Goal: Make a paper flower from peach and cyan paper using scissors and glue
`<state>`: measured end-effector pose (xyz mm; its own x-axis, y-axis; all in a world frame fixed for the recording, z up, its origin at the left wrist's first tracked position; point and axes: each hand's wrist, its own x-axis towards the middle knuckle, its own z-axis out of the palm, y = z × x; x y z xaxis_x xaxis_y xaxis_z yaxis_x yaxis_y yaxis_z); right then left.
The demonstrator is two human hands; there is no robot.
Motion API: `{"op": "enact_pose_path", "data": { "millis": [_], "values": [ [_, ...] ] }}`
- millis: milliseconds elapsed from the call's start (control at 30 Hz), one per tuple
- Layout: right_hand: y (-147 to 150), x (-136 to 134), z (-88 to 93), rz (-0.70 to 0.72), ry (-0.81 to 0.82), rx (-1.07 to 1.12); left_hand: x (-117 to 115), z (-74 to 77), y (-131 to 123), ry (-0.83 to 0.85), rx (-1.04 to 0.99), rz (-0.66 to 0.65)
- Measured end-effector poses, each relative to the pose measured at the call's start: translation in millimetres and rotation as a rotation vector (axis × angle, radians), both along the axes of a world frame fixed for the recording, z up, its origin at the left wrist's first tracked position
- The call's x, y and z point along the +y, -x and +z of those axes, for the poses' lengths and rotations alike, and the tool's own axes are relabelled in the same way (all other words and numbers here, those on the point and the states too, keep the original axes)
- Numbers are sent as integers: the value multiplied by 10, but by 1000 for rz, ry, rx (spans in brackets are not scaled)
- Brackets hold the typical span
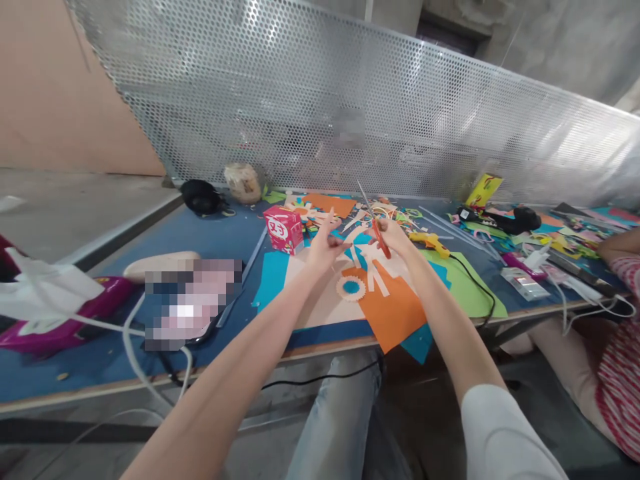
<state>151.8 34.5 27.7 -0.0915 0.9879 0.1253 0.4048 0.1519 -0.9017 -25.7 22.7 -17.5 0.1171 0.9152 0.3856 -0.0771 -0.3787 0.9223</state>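
Observation:
Orange-handled scissors [381, 240] are in my right hand [393, 237], blades pointing up and away over paper scraps. My left hand [325, 243] is raised beside the pink box [284, 229], its index finger stretched up and the other fingers apart; no object shows in it. Below the hands lies a fringed paper ring with a blue centre [353, 287], on pale pink paper [320, 300] and next to an orange sheet [395, 313]. Pale cut strips [377, 277] rest on the orange sheet.
A yellow glue gun [431, 243] with a black cord lies on green paper [465, 280]. At left are a phone [195, 300], white cables and a purple tissue holder [95, 310]. A perforated metal screen [320, 100] stands behind. Another person's striped sleeve [623, 373] is at right.

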Motion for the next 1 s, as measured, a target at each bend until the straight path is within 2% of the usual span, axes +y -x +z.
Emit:
{"op": "enact_pose_path", "data": {
  "millis": [100, 233, 300, 400, 533, 633, 767, 867, 1000],
  "values": [
    [51, -40, -25, 48, -17, 76, -29, 39, -20, 60, -48, -86],
    [23, -124, -75, 170, -50, 133, -39, 36, -50, 128, 17, -103],
    [13, -120, -126, 186, -106, 134, -53, 23, -58, 140, 82, -96],
    [12, -63, -208, 130, -226, 108, -82, 2, -66, 147, 142, -72],
    [1, -20, -235, 84, -308, 49, -62, -14, -50, 122, 82, -76],
    [-18, -65, -197, 11, -352, -48, 3, -8, -5, 25, 37, 67],
    [-49, -150, -161, -104, -459, -198, 75, 10, 59, 52, -123, 269],
    [-69, -186, -148, -152, -455, -283, 97, 9, 75, 66, -167, 269],
    [-81, -186, -128, -204, -409, -251, 91, -27, 47, 70, -3, 197]
  ]
}}
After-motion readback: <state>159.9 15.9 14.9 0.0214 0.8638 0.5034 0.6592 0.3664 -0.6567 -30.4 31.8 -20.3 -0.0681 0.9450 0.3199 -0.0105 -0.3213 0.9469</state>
